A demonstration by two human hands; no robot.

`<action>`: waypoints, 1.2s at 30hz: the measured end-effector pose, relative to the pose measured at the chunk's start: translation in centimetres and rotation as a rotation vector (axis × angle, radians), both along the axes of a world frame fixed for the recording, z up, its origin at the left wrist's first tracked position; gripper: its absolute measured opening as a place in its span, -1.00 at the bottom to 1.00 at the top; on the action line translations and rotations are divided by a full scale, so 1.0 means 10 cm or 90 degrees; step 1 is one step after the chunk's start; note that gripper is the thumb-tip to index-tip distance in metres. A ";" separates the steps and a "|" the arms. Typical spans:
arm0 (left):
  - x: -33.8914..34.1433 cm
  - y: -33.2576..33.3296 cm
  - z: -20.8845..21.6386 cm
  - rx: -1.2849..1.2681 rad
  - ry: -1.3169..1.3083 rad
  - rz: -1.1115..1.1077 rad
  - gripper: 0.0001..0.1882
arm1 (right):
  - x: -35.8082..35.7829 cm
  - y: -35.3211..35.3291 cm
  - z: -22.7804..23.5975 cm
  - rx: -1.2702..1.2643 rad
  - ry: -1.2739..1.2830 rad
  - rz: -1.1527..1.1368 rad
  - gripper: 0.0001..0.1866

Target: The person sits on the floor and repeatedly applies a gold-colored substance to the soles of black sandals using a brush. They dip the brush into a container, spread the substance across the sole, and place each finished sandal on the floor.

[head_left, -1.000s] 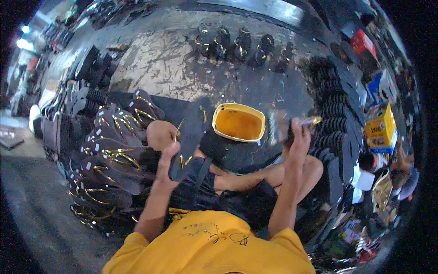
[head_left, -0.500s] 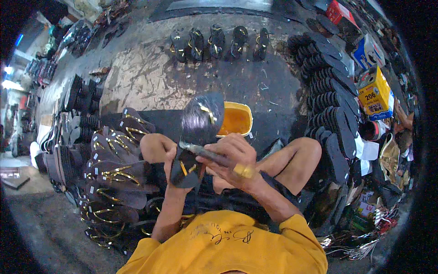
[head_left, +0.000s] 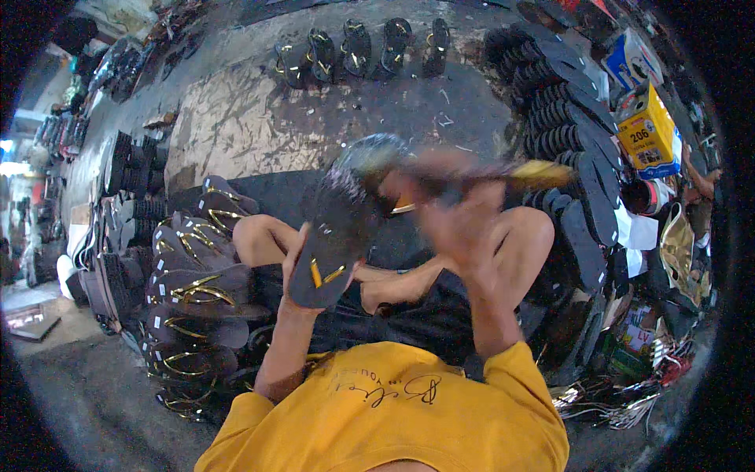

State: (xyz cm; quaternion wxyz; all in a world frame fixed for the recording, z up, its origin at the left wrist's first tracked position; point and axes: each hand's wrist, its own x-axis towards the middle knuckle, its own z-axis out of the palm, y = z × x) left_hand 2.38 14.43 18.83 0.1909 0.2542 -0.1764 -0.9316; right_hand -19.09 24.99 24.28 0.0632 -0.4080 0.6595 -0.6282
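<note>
My left hand [head_left: 291,267] grips the heel end of a dark sandal sole [head_left: 330,232], tilted up in front of my crossed legs. Two short gold strap ends [head_left: 326,274] stick out of the sole, and its far part shines as if wet. My right hand [head_left: 464,208] is smeared by motion near the sole's far right side. It is closed around a brush-like tool [head_left: 503,175] with a dark shaft and a yellow end pointing right. The tool's working tip is blurred. Behind the hands only a sliver of the yellow tub [head_left: 403,209] shows.
Sandals with gold straps [head_left: 200,295] lie piled at my left. Dark soles [head_left: 562,118] stand in long stacks at my right, beside a yellow tin [head_left: 649,134]. Several sandals [head_left: 358,47] line up at the far side of a scuffed board [head_left: 236,118].
My right hand has swung away to the right and forward with the brush-like tool, from over the strap ends. The sole now shows more of its length, and the tub is mostly covered.
</note>
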 end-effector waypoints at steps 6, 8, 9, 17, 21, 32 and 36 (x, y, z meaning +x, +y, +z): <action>-0.36 -0.17 0.07 0.038 0.010 0.009 -0.53 | 0.62 0.24 -0.04 0.003 0.133 0.196 -0.80; -0.41 -0.06 0.17 0.100 -0.012 0.035 -0.55 | 0.33 -0.03 0.08 0.038 -0.070 -0.011 -0.79; -0.49 -0.02 0.18 0.058 -0.026 0.060 -0.55 | 0.37 -0.04 0.11 0.078 -0.121 0.063 -0.77; -0.57 -0.22 -0.01 0.071 0.105 0.062 -0.59 | 0.77 0.11 -0.16 0.122 -0.375 0.125 -0.72; -0.54 -0.08 0.09 -0.003 0.037 0.109 -0.56 | 0.61 0.15 -0.17 0.068 -0.082 0.018 -0.75; -0.57 -0.13 -0.01 0.007 0.097 0.109 -0.51 | 0.70 0.15 -0.17 -0.003 -0.075 0.000 -0.72; -0.61 -0.13 0.11 0.032 0.146 0.017 -0.54 | 0.27 0.07 -0.24 0.083 -0.019 -0.103 -0.76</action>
